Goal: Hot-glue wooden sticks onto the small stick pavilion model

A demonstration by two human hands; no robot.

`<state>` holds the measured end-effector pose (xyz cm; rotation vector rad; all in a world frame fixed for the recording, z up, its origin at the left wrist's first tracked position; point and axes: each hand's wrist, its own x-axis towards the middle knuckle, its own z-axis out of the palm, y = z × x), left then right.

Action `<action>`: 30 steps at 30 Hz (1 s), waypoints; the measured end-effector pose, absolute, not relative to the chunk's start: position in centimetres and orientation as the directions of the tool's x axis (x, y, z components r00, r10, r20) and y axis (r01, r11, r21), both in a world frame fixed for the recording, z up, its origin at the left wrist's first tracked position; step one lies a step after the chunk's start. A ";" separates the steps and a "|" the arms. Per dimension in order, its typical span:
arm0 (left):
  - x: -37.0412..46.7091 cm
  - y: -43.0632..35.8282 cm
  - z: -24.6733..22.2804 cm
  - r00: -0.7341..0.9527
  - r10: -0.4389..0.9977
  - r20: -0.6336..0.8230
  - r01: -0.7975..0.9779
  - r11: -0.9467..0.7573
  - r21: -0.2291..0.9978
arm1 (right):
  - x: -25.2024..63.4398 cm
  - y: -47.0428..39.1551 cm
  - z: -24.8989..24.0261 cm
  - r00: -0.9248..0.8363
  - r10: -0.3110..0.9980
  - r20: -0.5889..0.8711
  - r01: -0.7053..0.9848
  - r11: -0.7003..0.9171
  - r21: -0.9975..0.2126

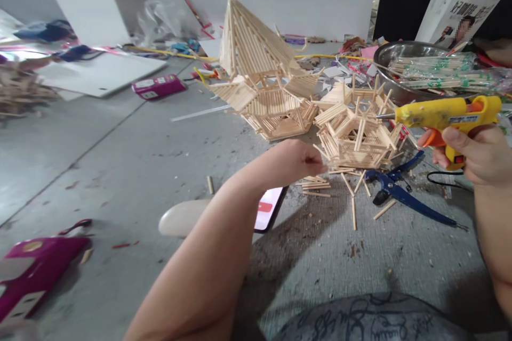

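Note:
My right hand (pixel 486 157) grips a yellow hot glue gun (pixel 434 113) by its handle, fingers by the orange trigger. The nozzle points left, above a low pavilion-like frame of wooden sticks (pixel 360 138). My left hand (pixel 308 160) is curled closed at the frame's left edge; what it pinches, if anything, is hidden. Just under it lie short wooden sticks (pixel 317 185). Behind stands a taller stick model with a pointed roof (pixel 256 45). Blue cutting pliers (pixel 416 203) rest on the floor below the glue gun.
A phone (pixel 269 212) is partly hidden behind my left forearm, near a whitish rounded object (pixel 182 218). Magenta power strips (pixel 158 87) (pixel 44 272) lie to the left. At the right, a metal bowl (pixel 384 53) holds bagged sticks. Scraps litter the back.

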<state>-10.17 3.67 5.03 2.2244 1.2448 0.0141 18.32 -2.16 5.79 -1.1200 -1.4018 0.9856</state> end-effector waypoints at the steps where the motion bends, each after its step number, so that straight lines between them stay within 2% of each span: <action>1: -10.3 3.8 4.8 0.581 0.755 -0.305 0.795 -0.444 0.413 | 18.3 -2.2 5.8 -0.021 0.974 0.224 0.122 0.225 -0.967; 5: -9.1 3.8 2.6 0.578 0.702 -0.416 0.812 -0.547 0.205 | 18.5 -2.2 5.8 -0.017 0.974 0.226 0.128 0.226 -0.966; 10: -8.2 3.9 1.7 0.630 0.661 -0.407 0.769 -0.603 0.211 | 18.6 -2.3 5.9 -0.029 0.972 0.233 0.140 0.235 -0.962; 15: -9.8 4.1 3.3 0.513 0.752 -0.415 0.841 -0.537 0.067 | 18.5 -2.3 6.0 -0.033 0.971 0.236 0.151 0.238 -0.959; 19: -9.8 4.1 2.4 0.476 0.741 -0.474 0.833 -0.553 -0.029 | 18.6 -2.3 5.8 -0.034 0.972 0.235 0.141 0.237 -0.961; 24: -9.2 4.1 1.0 0.490 0.744 -0.455 0.815 -0.576 -0.065 | 18.7 -2.3 5.7 -0.036 0.973 0.230 0.143 0.232 -0.962; 30: -8.8 3.8 1.6 0.499 0.743 -0.446 0.827 -0.562 -0.013 | 18.4 -2.4 6.1 -0.036 0.973 0.230 0.160 0.232 -0.959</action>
